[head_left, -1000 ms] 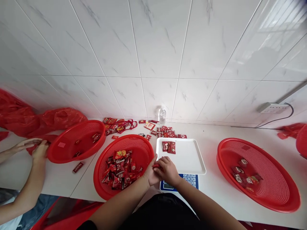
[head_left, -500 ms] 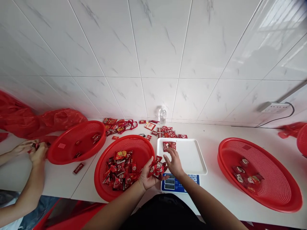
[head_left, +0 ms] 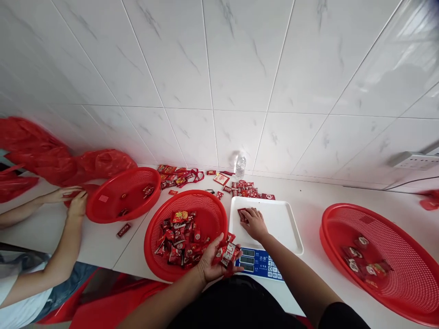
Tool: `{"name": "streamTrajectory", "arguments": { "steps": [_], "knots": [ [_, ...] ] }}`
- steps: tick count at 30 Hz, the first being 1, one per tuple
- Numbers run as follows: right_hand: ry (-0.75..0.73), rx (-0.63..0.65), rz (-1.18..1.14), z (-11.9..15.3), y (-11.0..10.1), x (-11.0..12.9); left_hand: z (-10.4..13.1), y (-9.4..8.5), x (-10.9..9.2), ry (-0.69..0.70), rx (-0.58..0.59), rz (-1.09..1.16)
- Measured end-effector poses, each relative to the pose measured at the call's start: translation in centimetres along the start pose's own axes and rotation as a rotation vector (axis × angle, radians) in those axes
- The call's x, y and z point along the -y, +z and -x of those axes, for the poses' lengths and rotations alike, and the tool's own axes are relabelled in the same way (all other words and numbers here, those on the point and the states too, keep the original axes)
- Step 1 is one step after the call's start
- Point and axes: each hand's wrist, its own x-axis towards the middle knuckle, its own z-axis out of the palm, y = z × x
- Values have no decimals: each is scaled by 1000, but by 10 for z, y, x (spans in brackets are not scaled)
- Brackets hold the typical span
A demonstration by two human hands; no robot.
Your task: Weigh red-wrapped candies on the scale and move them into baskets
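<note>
My left hand (head_left: 213,259) is closed around several red candy packets (head_left: 229,254), held up between the near basket and the scale. On the white tray (head_left: 279,228) of the digital scale (head_left: 258,263), my right hand (head_left: 255,223) has its curled fingers on small red packets (head_left: 242,214), partly covering them. A red plastic basket (head_left: 206,201) stands left of my left hand, with a heap of mixed red packets (head_left: 180,242) in it.
Another red basket (head_left: 404,256) stands at the right with several packets. A smaller basket (head_left: 116,183) is at the left, beside a co-worker's hands (head_left: 73,198). Behind the scale lie loose packets (head_left: 245,188) and a clear bottle (head_left: 240,165). A power strip (head_left: 416,161) is at the right.
My right hand has moved onto the packets on the tray. My left hand has turned the candy packets slightly, showing a large printed face. The view has shifted left.
</note>
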Motion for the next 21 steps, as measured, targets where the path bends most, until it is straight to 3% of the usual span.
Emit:
{"name": "streamTrajectory", "arguments": {
  "steps": [4,9,15,18,21],
  "knots": [
    [-39,-45,-25,23,-2,5,0,-11,12,-38,-69,-83],
    [-20,-95,-177,34,-3,3,1,-14,13,-28,-63,-188],
    [176,-179,-537,27,-10,-9,-2,-17,12,-17,-93,-178],
    [267,-107,-762,42,-13,2,0,-17,12,-25,-131,-84],
    [289,55,-979,76,-13,22,6,-11,11,-15,-148,6]
  ]
}}
